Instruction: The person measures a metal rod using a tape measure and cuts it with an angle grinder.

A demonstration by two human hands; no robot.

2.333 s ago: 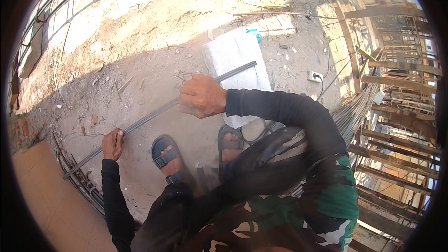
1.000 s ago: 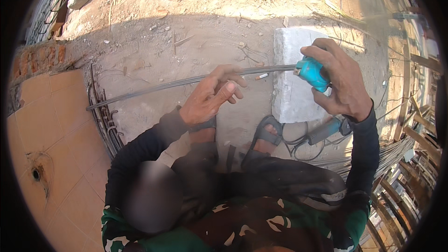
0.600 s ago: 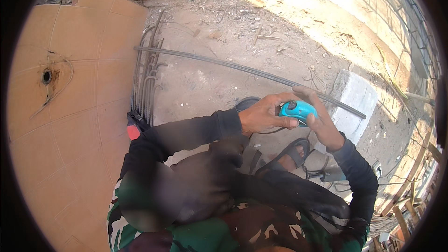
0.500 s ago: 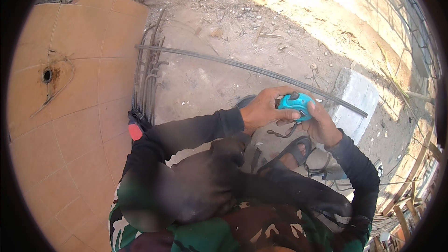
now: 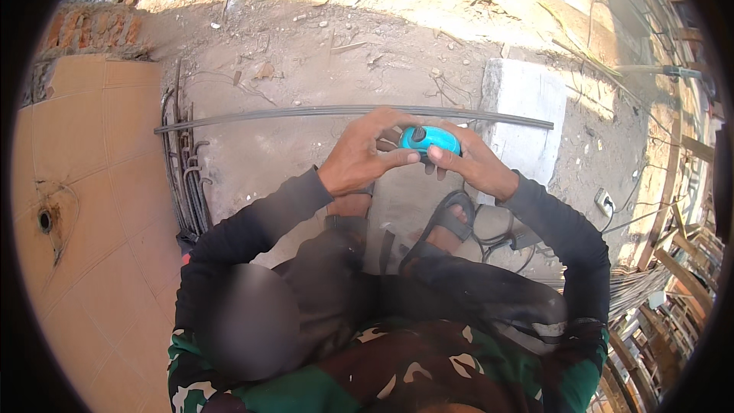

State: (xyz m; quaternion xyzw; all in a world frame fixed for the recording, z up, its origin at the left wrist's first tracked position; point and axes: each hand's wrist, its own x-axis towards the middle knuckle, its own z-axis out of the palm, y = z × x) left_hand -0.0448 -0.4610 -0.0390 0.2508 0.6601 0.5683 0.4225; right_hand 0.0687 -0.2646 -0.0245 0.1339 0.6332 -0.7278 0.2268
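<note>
Tape measure (image 5: 437, 140): turquoise, rounded (black ridged button (image 5: 418, 134)).

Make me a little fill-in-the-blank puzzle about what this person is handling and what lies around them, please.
1. Of the left hand and the right hand, ____ hold the small turquoise tool.
2. One end of the long grey bars crosses over a block whose colour is ____.
3. The orange tiles are on the ____ side of the picture.

Missing words: both; white; left.
</note>
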